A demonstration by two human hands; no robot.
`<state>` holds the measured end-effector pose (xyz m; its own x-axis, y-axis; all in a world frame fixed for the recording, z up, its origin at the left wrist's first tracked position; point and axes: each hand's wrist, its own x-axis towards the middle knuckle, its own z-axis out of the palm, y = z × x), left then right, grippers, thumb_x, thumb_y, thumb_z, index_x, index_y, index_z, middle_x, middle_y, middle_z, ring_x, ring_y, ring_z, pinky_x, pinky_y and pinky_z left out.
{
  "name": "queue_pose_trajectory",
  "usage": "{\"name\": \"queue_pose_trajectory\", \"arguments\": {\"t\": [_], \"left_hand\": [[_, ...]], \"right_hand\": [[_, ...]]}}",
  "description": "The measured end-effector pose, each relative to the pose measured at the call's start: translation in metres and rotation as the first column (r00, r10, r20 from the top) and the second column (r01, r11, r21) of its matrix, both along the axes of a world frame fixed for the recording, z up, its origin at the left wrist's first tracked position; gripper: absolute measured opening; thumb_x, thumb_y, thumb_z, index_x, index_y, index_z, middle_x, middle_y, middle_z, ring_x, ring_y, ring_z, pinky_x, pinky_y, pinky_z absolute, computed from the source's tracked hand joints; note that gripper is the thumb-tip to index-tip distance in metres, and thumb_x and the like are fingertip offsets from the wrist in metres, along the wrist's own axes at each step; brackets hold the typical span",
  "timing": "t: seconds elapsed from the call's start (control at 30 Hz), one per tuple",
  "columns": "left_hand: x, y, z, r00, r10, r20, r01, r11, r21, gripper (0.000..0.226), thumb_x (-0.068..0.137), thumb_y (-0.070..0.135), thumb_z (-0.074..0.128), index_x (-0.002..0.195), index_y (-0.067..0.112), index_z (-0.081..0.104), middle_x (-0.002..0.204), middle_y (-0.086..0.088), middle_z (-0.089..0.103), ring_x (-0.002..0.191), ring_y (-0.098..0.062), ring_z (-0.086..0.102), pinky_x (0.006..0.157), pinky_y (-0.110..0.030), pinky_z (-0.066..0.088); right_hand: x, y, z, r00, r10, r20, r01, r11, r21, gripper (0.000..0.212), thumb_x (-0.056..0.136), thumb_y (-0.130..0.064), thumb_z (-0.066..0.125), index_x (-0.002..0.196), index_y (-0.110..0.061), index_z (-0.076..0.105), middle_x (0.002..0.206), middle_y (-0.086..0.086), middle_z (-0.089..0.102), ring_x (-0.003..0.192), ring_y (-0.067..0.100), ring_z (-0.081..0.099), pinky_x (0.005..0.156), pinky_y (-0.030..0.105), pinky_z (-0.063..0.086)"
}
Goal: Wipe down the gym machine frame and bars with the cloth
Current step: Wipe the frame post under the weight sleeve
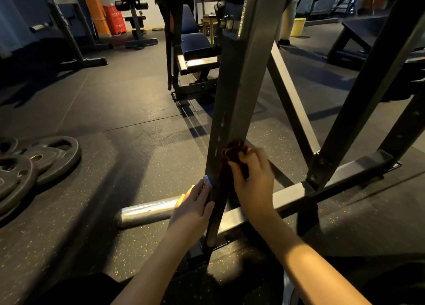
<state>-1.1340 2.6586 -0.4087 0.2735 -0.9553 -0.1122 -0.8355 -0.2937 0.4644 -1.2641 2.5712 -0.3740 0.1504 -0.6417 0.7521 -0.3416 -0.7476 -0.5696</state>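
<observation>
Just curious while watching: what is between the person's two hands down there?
In the head view, the slanted grey frame post runs between them. The left hand braces its left side; the right hand presses the dark red cloth on its right.

Dark speckled rubber floor point(138, 102), seams visible, warm light patches. Landmark: orange pillar point(94, 8), far left. Red box point(116, 19) just right of it, black roller stand point(134, 17) further right. Yellow bucket point(297, 27) far right of pillar. Weight plates point(34, 162) on floor, nearer camera.
</observation>
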Motion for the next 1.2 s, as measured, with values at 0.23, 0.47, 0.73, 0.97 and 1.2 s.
{"name": "queue_pose_trajectory", "arguments": {"t": [0.23, 0.47, 0.73, 0.97, 1.2], "left_hand": [[0.0, 0.001, 0.002, 1.0, 0.002, 0.012, -0.003, 1.0, 0.01, 0.056, 0.105, 0.04, 0.029, 0.154, 0.037, 0.003, 0.162, 0.017, -0.003, 0.142, -0.012, 0.029, 0.103, -0.028, 0.037], [0.004, 0.002, -0.002, 1.0, -0.007, 0.008, 0.007, 1.0, 0.001, 0.055, 0.105, 0.039, 0.029, 0.154, 0.04, 0.003, 0.161, 0.02, -0.001, 0.143, -0.011, 0.026, 0.104, -0.027, 0.035], [0.001, 0.004, -0.002, 0.999, -0.003, 0.035, 0.003, 1.0, 0.017, 0.056, 0.105, 0.041, 0.028, 0.153, 0.04, 0.0, 0.161, 0.02, -0.005, 0.144, -0.012, 0.026, 0.106, -0.029, 0.036], [0.003, 0.004, -0.003, 1.0, -0.01, 0.021, 0.009, 1.0, 0.02, 0.056, 0.105, 0.04, 0.028, 0.153, 0.039, -0.001, 0.161, 0.02, -0.007, 0.143, -0.013, 0.028, 0.106, -0.031, 0.037], [0.003, 0.004, -0.004, 1.0, -0.004, 0.031, 0.003, 0.999, 0.036, 0.055, 0.105, 0.04, 0.028, 0.154, 0.038, 0.003, 0.161, 0.019, -0.006, 0.144, -0.014, 0.025, 0.107, -0.032, 0.036]], "right_hand": [[0.005, 0.008, -0.014, 0.996, -0.043, -0.074, 0.042, 0.999, -0.021, 0.018, 0.085, -0.02, 0.061, 0.093, -0.003, 0.063, 0.096, 0.011, 0.062, 0.081, 0.022, 0.062, 0.062, 0.037, 0.056], [0.009, 0.002, -0.016, 0.996, -0.011, 0.088, 0.011, 1.0, -0.004, 0.015, 0.088, -0.02, 0.059, 0.1, -0.015, 0.052, 0.107, 0.001, 0.056, 0.094, 0.021, 0.061, 0.076, 0.03, 0.053], [0.011, 0.018, -0.041, 1.0, 0.014, -0.007, -0.013, 0.997, 0.078, 0.018, 0.088, -0.025, 0.055, 0.099, -0.01, 0.058, 0.096, 0.009, 0.061, 0.081, 0.018, 0.062, 0.063, 0.028, 0.054], [0.015, 0.012, -0.042, 0.999, -0.007, 0.05, 0.004, 0.998, 0.056, 0.018, 0.089, -0.024, 0.055, 0.098, -0.009, 0.057, 0.099, 0.009, 0.06, 0.087, 0.021, 0.062, 0.07, 0.028, 0.054], [0.008, 0.017, -0.051, 0.999, 0.031, -0.014, -0.029, 0.992, 0.122, 0.018, 0.085, -0.012, 0.061, 0.1, -0.014, 0.052, 0.098, 0.011, 0.059, 0.085, 0.024, 0.062, 0.067, 0.038, 0.057]]}}
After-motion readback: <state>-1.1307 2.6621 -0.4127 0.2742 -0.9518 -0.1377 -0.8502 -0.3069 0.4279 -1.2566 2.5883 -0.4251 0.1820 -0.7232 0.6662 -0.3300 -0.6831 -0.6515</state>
